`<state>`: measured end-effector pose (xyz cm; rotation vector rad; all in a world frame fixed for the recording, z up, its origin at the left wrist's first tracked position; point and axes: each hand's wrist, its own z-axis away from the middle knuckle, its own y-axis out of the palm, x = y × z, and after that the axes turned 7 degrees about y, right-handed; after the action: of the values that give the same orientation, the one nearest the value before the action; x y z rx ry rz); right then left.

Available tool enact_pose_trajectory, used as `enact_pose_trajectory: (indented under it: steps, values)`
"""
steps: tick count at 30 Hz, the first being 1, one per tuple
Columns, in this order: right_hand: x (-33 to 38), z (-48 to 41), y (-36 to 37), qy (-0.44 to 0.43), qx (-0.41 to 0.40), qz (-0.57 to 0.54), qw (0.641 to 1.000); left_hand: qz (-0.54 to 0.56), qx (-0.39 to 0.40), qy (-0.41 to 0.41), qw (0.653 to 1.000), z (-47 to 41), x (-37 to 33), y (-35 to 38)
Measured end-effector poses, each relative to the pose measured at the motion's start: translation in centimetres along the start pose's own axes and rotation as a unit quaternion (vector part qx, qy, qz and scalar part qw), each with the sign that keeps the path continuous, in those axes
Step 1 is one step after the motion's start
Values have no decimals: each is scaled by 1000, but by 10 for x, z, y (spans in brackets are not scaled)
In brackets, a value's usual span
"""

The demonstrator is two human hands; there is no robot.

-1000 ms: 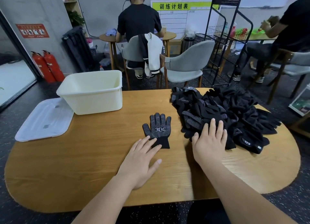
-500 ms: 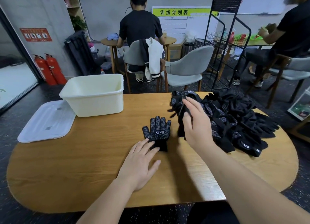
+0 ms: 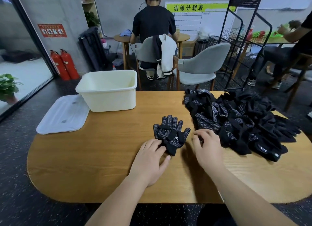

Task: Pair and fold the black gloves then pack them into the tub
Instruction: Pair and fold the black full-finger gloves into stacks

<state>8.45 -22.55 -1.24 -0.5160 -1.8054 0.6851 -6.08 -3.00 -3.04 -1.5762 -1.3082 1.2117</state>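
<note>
Right now, in the head view, your left hand [image 3: 152,159] lies relaxed and spread. Its fingertips touch the cuff of the two black gloves [image 3: 171,134], which lie one over the other, slightly askew, on the wooden table [image 3: 84,158]. Your right hand [image 3: 208,146] is just beside them, fingers loosely curled and holding nothing, close to the glove pile [image 3: 236,121]. The cream tub [image 3: 109,99] stands at the table's far left, with its lid [image 3: 62,114] beside it.

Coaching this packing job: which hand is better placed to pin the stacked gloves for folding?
Probably the left hand: its fingers touch the stacked gloves at the cuff; the right hand hovers beside, empty.
</note>
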Motion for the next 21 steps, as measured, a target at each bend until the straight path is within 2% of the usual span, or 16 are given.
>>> enact_pose_trajectory:
  steps: [4, 7, 16, 21]
  values:
    - [3, 22, 18, -179, 23, 75, 981, -3, -14, 2, 1000, 0, 1, 2]
    - [3, 34, 29, -253, 60, 132, 956, 0, -37, -4, 999, 1, 2, 5]
    - [2, 36, 29, -246, -17, 130, 961, 0, -99, -18, 995, 4, 5, 7]
    - [-1, 35, 21, -208, -67, 112, 969, 7, -116, -55, 992, 11, 12, 6]
